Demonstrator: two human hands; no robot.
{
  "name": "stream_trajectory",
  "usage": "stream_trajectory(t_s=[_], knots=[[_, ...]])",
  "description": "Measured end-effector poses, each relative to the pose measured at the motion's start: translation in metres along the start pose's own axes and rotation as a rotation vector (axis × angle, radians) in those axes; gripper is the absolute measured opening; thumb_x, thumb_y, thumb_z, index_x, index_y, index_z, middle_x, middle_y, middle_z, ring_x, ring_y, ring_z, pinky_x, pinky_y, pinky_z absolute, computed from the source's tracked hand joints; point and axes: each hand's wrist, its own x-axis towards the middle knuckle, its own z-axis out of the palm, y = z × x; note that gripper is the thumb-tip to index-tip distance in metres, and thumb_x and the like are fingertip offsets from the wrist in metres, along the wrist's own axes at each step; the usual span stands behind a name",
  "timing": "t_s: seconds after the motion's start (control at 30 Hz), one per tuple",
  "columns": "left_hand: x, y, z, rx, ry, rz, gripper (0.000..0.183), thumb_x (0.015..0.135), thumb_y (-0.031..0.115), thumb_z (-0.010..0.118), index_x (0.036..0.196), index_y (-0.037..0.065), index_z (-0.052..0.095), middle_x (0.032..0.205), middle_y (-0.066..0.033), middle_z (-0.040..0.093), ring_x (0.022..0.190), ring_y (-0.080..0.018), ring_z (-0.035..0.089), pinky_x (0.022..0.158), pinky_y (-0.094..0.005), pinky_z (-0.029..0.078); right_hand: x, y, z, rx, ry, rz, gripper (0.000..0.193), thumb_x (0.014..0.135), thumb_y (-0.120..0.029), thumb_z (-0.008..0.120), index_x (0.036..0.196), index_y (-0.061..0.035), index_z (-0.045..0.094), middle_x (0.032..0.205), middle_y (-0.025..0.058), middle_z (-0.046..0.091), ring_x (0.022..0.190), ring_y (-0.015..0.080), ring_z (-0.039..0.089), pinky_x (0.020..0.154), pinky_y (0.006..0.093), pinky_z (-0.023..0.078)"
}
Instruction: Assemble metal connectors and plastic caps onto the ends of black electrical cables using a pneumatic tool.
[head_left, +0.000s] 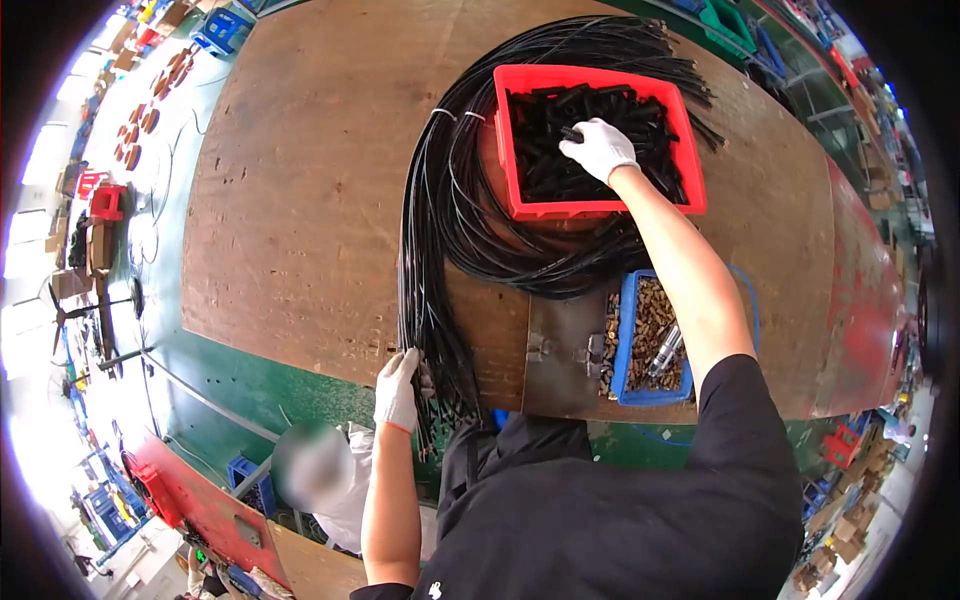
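My right hand [602, 150], in a white glove, is inside a red plastic bin [600, 210] heaped with short black tubular pieces [548, 160]. Its fingers close on one black tubular piece [572, 134]. A long bundle of black cables [420, 230] curves around the bin and runs down to the table's near edge. There my left hand [397, 392], gloved too, is closed at the cable ends, apparently on a black cable; its fingertips are partly hidden. White ties [443, 113] bind the bundle near its top.
Right of the cables a blue bin [625, 340] holds small brass-coloured fittings, with a clear and silver cylindrical tool [665, 352] lying on them. Metal clamps [588, 355] sit beside it on the wooden table [300, 200]. Behind my left arm sits another person [345, 480] in white.
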Motion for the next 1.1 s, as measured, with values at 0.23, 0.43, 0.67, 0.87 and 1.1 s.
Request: stream_trajectory(t_s=[0.23,0.43,0.67,0.87,1.1], knots=[[0.0,0.001,-0.005,-0.025,-0.007,-0.038,0.022,0.107,0.027,0.064,0.109,0.006,0.068,0.086,-0.001,0.065,0.068,-0.0128,0.062,0.061,-0.0289,0.053,0.023,-0.026,0.026,-0.487,0.032,-0.271,0.036,0.086,-0.035,0.079,0.114,-0.0131,0.072,0.113,0.0179,0.078,0.11,0.0372,0.074,0.094,0.0502,0.059],[0.001,0.004,-0.006,0.039,-0.013,-0.058,0.02,0.104,0.021,0.068,0.106,0.001,0.069,0.089,-0.0047,0.067,0.075,-0.0147,0.065,0.066,-0.0312,0.058,0.037,-0.008,0.031,-0.504,-0.018,-0.351,0.042,0.086,-0.027,0.08,0.122,-0.009,0.07,0.119,0.0162,0.074,0.114,0.0372,0.07,0.098,0.0504,0.058],[0.005,0.01,-0.011,0.011,-0.11,-0.108,0.024,0.104,0.019,0.069,0.11,-0.003,0.066,0.095,-0.0093,0.07,0.081,-0.0196,0.07,0.072,-0.0342,0.063,0.006,-0.008,0.016,-0.053,0.343,-0.293,0.044,0.092,-0.036,0.076,0.125,-0.009,0.07,0.118,0.017,0.076,0.11,0.0382,0.072,0.094,0.0489,0.058],[0.019,-0.021,-0.038,0.021,-0.215,-0.261,0.02,0.096,0.013,0.079,0.111,0.002,0.07,0.097,-0.0083,0.075,0.083,-0.0174,0.071,0.074,-0.032,0.059,-0.162,-0.073,0.034,0.882,-0.071,-0.166,0.036,0.089,-0.019,0.084,0.117,0.0008,0.073,0.101,-0.0004,0.073,0.096,0.0078,0.062,0.087,0.029,0.053],[0.024,-0.032,-0.034,-0.084,-0.339,-0.274,0.018,0.095,0.015,0.081,0.109,0.007,0.073,0.092,-0.0032,0.074,0.076,-0.0158,0.072,0.069,-0.0318,0.059,-0.344,-0.085,0.14,1.072,-0.475,0.152,0.034,0.09,-0.016,0.084,0.119,-0.0014,0.073,0.104,0.0004,0.074,0.099,0.0092,0.064,0.093,0.0299,0.053]])
